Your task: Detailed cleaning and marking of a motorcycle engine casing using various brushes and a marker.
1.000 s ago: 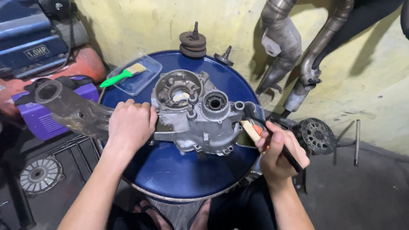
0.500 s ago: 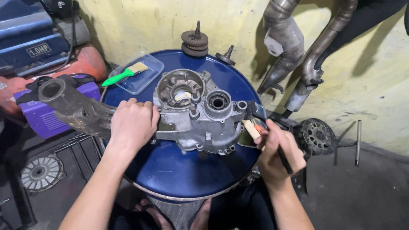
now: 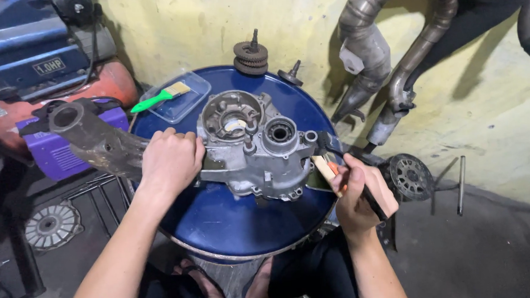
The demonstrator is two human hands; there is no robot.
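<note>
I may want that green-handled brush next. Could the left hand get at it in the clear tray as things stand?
Probably yes: the left hand rests on the engine case, and the green-handled brush lies uncovered in the open clear tray just beyond it, nothing between.

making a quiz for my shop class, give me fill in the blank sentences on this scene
1. The engine case rests on a round ____ drum top.
2. The left hand presses on the case's ____ side.
3. The clear tray holds a brush with a ____ handle.

Missing words: blue; left; green

Green-handled brush (image 3: pixel 161 97) in clear tray (image 3: pixel 181 99), gear stack (image 3: pixel 251 53), exhaust pipes (image 3: pixel 392 45), flywheel (image 3: pixel 410 176)
</note>
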